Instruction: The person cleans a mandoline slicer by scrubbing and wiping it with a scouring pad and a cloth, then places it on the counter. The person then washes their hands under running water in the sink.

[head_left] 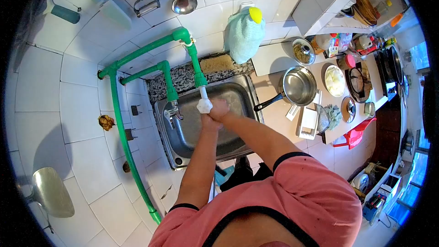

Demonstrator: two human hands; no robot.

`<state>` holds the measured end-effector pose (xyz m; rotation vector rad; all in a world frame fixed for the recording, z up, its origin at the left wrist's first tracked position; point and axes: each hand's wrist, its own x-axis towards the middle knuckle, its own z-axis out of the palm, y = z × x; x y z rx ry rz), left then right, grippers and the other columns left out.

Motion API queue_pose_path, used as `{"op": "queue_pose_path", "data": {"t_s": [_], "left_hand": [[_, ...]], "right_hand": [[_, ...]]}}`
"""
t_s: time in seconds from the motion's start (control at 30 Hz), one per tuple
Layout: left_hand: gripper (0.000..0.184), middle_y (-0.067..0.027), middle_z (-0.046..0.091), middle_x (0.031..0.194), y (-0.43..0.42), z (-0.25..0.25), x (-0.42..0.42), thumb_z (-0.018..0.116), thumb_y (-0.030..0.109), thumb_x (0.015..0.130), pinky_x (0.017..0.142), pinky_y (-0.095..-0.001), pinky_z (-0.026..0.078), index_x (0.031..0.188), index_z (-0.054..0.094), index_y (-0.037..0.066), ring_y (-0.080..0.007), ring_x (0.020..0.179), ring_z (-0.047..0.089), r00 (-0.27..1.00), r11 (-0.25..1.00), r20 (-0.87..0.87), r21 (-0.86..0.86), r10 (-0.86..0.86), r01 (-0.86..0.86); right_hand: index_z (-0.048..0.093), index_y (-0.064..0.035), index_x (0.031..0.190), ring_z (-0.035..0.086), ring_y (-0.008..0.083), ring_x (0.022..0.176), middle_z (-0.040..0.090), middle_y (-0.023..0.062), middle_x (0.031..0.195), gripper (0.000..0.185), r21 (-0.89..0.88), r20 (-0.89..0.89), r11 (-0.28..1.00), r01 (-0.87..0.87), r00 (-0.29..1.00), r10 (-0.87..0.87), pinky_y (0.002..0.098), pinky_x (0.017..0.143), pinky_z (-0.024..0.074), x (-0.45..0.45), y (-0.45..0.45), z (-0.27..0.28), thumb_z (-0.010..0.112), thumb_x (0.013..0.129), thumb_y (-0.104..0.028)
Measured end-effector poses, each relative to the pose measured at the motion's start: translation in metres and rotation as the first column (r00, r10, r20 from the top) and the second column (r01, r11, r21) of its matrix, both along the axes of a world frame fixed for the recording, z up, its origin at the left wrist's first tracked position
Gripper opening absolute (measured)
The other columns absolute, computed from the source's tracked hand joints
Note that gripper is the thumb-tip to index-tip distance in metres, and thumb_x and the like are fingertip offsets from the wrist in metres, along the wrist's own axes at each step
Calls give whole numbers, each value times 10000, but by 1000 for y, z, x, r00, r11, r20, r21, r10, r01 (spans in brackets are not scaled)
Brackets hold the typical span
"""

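Both of my hands are together over the metal sink (183,145), just under the white tap (204,105) on the green pipe. My left hand (211,122) is pressed against my right hand (221,109), which lies slightly higher in the view. The tap's white knob hides part of them, and their fingers cannot be made out. Whether either hand holds anything is not visible. To the left of the hands is a metal faucet (174,111) on a second green pipe.
A steel pan (299,86) with a black handle (268,102) stands right of the sink. Near it are a white slicer (307,123), a bowl of pale food (334,81) and a glass lid (348,109). A light-blue cloth (243,36) hangs on the wall.
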<state>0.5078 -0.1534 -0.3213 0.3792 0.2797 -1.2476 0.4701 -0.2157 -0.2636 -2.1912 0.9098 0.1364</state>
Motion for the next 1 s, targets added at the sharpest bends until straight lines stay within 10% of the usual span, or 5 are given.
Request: {"op": "queue_pose_path", "data": {"t_s": [0.27,0.33,0.53,0.87,1.0], "left_hand": [[444,-171,593,943,-1,44,14,502,449,857,779,-490,469,967,561,23,-352,892,565,974,976,61,9,-219,219],[435,-157,603,951,11,40,19,505,451,855,774,-468,480,970,572,37,-337,892,576,948,951,244,278,-203,132],[409,-124,611,1003,8,34,14,483,420,868,787,-441,487,1023,566,50,-284,928,588,980,991,156,81,-120,109],[380,-141,574,1139,15,29,19,476,367,884,965,-504,362,1109,568,75,-319,1076,524,980,989,127,16,-151,150],[389,-145,570,1158,14,34,31,430,328,913,974,-507,363,1172,535,58,-315,1087,522,942,965,252,196,-220,173]], "right_hand": [[601,-95,937,599,351,771,587,176,1000,281,-77,319,961,267,919,-230,460,699,470,3,17,-24,397,887,-282],[606,-66,915,592,357,747,602,157,976,256,834,-154,259,487,656,-739,449,685,480,18,22,-39,445,855,-257],[647,-167,1006,620,345,911,631,173,1007,293,332,88,914,232,957,-275,444,758,501,-9,14,22,504,794,-308],[676,-188,938,555,275,1071,620,130,1065,272,-26,46,961,277,960,-275,405,850,465,4,24,6,490,788,-319],[682,-136,852,585,264,969,640,130,976,239,518,133,750,411,828,-545,402,790,482,7,20,-6,476,832,-255]]}}
